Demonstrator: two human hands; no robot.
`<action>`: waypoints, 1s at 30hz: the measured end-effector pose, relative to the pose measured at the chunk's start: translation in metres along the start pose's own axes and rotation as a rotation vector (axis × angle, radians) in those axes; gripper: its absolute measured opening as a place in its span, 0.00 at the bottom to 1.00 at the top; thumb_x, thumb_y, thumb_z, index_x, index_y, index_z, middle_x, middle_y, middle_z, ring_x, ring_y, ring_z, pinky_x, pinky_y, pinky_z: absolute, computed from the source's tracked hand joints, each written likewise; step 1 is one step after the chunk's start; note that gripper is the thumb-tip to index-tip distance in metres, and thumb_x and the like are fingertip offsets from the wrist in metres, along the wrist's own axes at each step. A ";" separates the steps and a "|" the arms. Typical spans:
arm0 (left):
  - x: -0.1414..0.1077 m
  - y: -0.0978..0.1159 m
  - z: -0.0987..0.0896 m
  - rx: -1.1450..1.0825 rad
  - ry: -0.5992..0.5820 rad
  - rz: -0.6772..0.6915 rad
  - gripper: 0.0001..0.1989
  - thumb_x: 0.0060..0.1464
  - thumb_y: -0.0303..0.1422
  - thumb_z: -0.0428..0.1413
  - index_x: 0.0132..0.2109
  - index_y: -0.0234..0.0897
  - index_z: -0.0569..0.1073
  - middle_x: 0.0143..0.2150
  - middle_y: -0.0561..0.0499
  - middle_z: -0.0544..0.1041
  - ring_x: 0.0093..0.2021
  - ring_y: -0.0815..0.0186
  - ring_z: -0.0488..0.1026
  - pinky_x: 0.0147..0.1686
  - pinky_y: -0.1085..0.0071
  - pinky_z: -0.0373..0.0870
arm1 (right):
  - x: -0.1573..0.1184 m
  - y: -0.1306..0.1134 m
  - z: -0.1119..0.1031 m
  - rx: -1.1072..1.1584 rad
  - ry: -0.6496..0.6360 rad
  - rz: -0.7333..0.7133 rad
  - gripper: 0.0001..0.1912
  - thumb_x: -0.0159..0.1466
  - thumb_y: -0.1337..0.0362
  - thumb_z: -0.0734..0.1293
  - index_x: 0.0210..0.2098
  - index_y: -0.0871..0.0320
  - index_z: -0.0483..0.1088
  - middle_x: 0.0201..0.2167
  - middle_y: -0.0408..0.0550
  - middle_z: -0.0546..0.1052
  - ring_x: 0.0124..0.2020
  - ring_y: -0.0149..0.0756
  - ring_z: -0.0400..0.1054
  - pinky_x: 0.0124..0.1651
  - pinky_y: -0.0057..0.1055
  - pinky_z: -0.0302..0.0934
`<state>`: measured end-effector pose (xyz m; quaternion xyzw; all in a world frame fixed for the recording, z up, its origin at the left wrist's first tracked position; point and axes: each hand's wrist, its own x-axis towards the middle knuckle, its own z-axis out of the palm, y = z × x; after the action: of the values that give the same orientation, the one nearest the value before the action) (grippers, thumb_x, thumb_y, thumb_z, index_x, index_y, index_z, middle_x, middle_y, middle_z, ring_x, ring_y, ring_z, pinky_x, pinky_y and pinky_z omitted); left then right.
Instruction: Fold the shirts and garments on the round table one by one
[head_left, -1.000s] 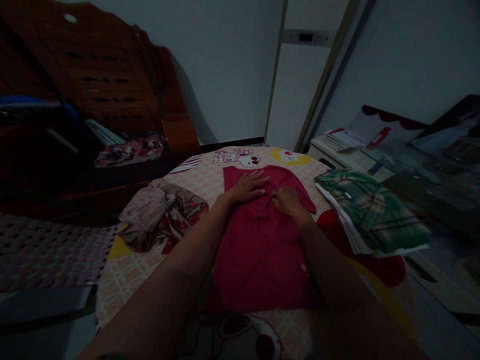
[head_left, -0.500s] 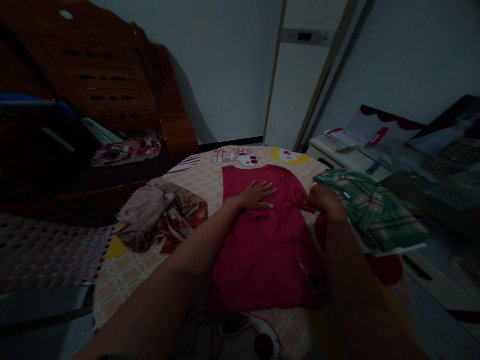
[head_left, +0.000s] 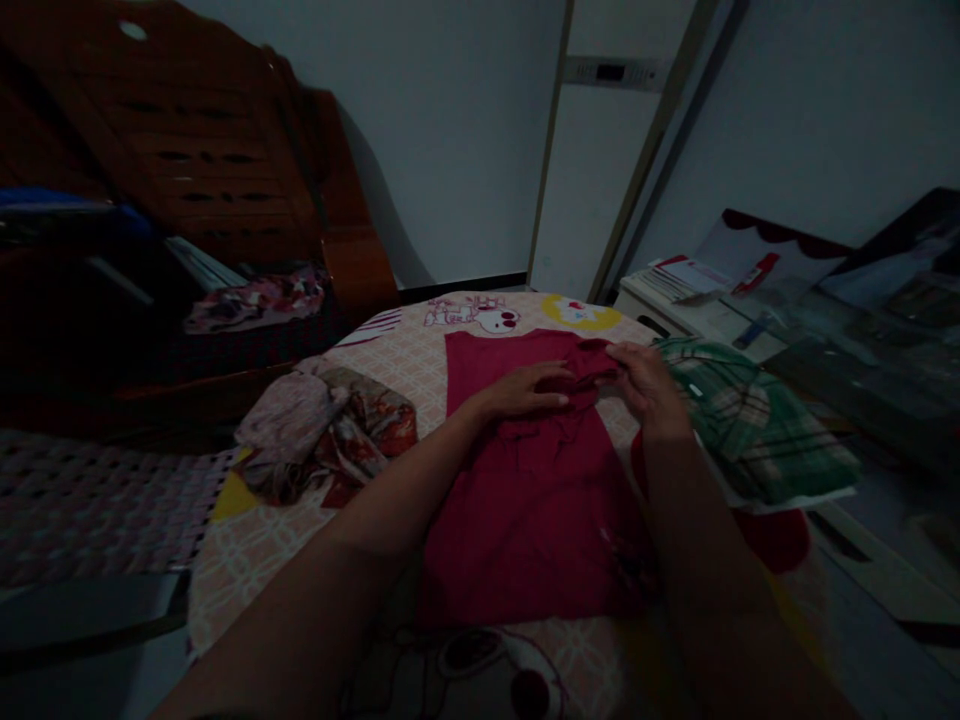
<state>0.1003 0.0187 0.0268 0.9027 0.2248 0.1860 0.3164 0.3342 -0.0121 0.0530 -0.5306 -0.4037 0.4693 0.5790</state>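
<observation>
A dark pink garment (head_left: 525, 540) lies spread on a round table with a patterned cloth (head_left: 247, 570). Resting on its upper part is my left hand (head_left: 529, 390), palm down with the fingers apart. My right hand (head_left: 643, 380) pinches the garment's upper right part, which is lifted and bunched toward my left fingertips. Just right of my right hand is a folded green plaid cloth (head_left: 757, 420). Crumpled patterned fabric (head_left: 360, 425) sits on the table left of the garment.
A wooden bench (head_left: 217, 170) holding cloth and other items stands at the back left. At the right is a low cabinet (head_left: 675, 312) with papers and a red item. A woven seat (head_left: 105, 510) is at the left edge. Behind the table stands a tall white unit (head_left: 592, 170).
My right hand has moved up and slightly left, raising and folding the garment's right part inward. My left hand has slid a little to the right.
</observation>
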 end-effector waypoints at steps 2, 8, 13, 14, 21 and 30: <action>0.005 0.008 0.004 -0.092 -0.034 0.055 0.24 0.63 0.45 0.56 0.63 0.42 0.71 0.68 0.44 0.69 0.67 0.55 0.65 0.65 0.59 0.61 | 0.000 0.003 0.009 0.095 -0.028 -0.004 0.11 0.54 0.63 0.74 0.26 0.58 0.67 0.20 0.39 0.74 0.21 0.30 0.69 0.25 0.28 0.72; 0.009 -0.003 0.018 -0.144 -0.059 0.072 0.12 0.61 0.35 0.57 0.48 0.35 0.79 0.48 0.45 0.80 0.48 0.61 0.75 0.51 0.67 0.69 | 0.005 0.009 0.011 0.201 0.025 -0.053 0.09 0.56 0.63 0.73 0.28 0.57 0.68 0.21 0.40 0.76 0.22 0.30 0.71 0.26 0.28 0.73; 0.010 -0.008 0.015 -0.268 -0.033 0.013 0.12 0.61 0.32 0.55 0.47 0.34 0.80 0.46 0.46 0.81 0.46 0.64 0.75 0.49 0.69 0.70 | 0.012 0.011 0.010 0.205 0.123 -0.157 0.10 0.56 0.62 0.74 0.28 0.58 0.69 0.23 0.40 0.76 0.25 0.30 0.71 0.32 0.28 0.72; 0.010 -0.007 0.014 -0.291 -0.030 0.005 0.11 0.61 0.32 0.56 0.46 0.34 0.81 0.46 0.46 0.81 0.46 0.65 0.75 0.49 0.70 0.70 | 0.012 0.011 0.010 0.203 0.125 -0.169 0.10 0.56 0.62 0.74 0.28 0.58 0.69 0.24 0.41 0.76 0.25 0.31 0.72 0.32 0.29 0.72; 0.005 -0.003 0.004 -0.603 -0.110 -0.194 0.11 0.59 0.34 0.60 0.44 0.31 0.82 0.28 0.51 0.78 0.28 0.72 0.71 0.31 0.75 0.68 | 0.012 0.010 0.012 0.235 0.123 -0.142 0.09 0.56 0.61 0.73 0.31 0.57 0.69 0.25 0.40 0.76 0.25 0.32 0.71 0.29 0.31 0.71; -0.015 0.001 -0.036 -0.814 -0.095 -0.422 0.10 0.58 0.37 0.64 0.37 0.32 0.82 0.35 0.45 0.83 0.32 0.70 0.78 0.41 0.70 0.76 | 0.031 -0.003 0.048 0.202 0.067 -0.064 0.08 0.59 0.65 0.71 0.30 0.57 0.66 0.21 0.37 0.71 0.22 0.29 0.67 0.26 0.29 0.72</action>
<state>0.0712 0.0281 0.0507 0.6470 0.2976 0.1491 0.6860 0.2957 0.0297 0.0600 -0.4720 -0.3514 0.4709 0.6573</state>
